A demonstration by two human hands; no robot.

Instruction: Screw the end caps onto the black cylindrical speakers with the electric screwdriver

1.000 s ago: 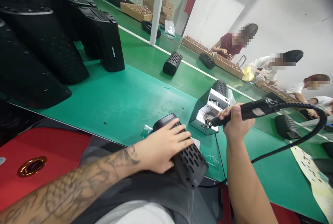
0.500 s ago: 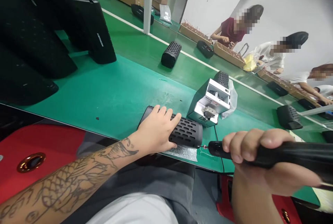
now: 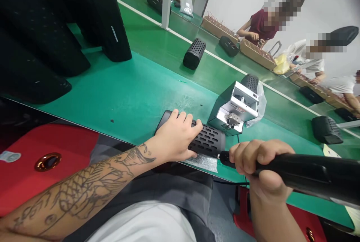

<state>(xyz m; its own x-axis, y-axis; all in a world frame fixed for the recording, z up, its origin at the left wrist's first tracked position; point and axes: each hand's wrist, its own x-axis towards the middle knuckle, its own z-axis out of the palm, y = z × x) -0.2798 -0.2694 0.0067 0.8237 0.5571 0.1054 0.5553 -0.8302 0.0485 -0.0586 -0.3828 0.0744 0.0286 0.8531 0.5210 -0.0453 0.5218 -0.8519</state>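
A black perforated speaker housing (image 3: 209, 139) lies on its side at the near edge of the green bench. My left hand (image 3: 177, 137) grips it from above, fingers over the far side and thumb on the near side. In my right hand (image 3: 261, 159) is a black electric screwdriver (image 3: 315, 172), held level with its nose toward the left. Its tip meets the right end of the housing near the lower edge; the screw itself is too small to make out. Bubble wrap (image 3: 206, 162) lies partly under the housing.
Just beyond the housing stands a silver and black screw feeder (image 3: 234, 109) with a cable. Tall black speakers (image 3: 115, 28) crowd the left. Other perforated housings (image 3: 194, 54) sit on the green conveyor (image 3: 146, 28). Co-workers (image 3: 261, 26) sit across the line beside cardboard trays (image 3: 257, 53).
The screwdriver's nose has come closer to the housing's end, and less of the bit shows. My left hand keeps its grip. The whole view has shifted slightly.
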